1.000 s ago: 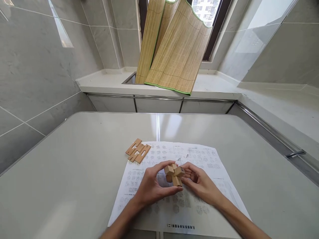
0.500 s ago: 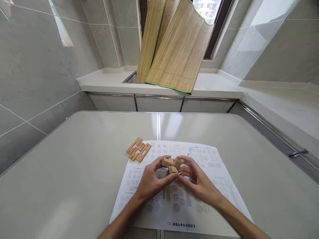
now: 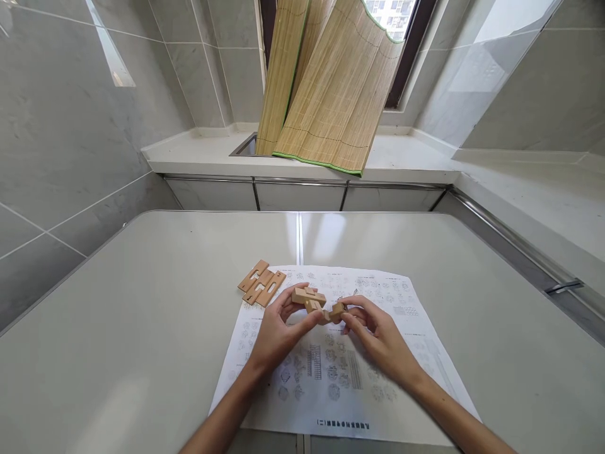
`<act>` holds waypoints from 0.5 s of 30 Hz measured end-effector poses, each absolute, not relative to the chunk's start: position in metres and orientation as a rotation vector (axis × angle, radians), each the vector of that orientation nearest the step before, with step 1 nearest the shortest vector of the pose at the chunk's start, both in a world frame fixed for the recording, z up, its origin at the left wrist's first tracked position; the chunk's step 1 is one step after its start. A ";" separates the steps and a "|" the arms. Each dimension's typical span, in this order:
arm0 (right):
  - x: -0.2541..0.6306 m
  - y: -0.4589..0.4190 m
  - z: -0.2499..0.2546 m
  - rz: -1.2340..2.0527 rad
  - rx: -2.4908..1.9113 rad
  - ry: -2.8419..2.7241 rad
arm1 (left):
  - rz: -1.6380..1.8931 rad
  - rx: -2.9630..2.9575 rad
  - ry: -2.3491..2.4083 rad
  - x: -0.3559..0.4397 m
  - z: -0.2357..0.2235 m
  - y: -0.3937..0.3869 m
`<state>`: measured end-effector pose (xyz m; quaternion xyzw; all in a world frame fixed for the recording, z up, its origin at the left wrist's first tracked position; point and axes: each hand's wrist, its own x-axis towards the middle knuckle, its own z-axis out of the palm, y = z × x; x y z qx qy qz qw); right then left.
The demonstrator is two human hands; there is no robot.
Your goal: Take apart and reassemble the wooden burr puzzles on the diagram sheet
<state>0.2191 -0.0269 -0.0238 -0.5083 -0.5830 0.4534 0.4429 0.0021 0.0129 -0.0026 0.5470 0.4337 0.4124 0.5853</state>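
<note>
Three flat wooden pieces [image 3: 263,279] lie at one paper sheet's [image 3: 283,413] corner; over it, the left hand [image 3: 278,328] grips crossed wooden blocks [image 3: 309,296], the right hand [image 3: 380,331] pinching one block [image 3: 338,310] alongside!

Fingers of the left hand [image 3: 271,331] are hiding part of the wooden blocks [image 3: 308,295]; the right hand [image 3: 380,334] is partly covering the small block [image 3: 338,310] in its grip. Both forearms [image 3: 229,403] are running off the bottom edge and covering parts of the paper sheet [image 3: 397,419], whose diagrams [image 3: 333,391] are appearing too small to make out. A straw mat [image 3: 340,94] is extending past the top edge, blocking much of the window [image 3: 387,16]. The table [image 3: 142,302] is continuing below view.
</note>
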 end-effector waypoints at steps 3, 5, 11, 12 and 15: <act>0.218 -0.027 -0.028 1.022 -1.305 -1.515 | 0.969 1.206 0.991 0.001 -0.001 0.014; 0.217 -0.027 -0.031 0.901 -1.338 -1.620 | 0.957 1.223 0.972 0.001 0.000 0.013; 0.217 -0.026 -0.036 0.659 -1.351 -1.799 | 0.935 1.532 0.998 0.002 0.000 0.007; 0.218 -0.026 -0.036 0.650 -1.348 -1.805 | 0.927 1.580 1.005 0.002 0.000 0.006; 0.219 -0.026 -0.033 0.698 -1.320 -1.790 | 0.898 1.688 0.977 0.003 0.002 0.004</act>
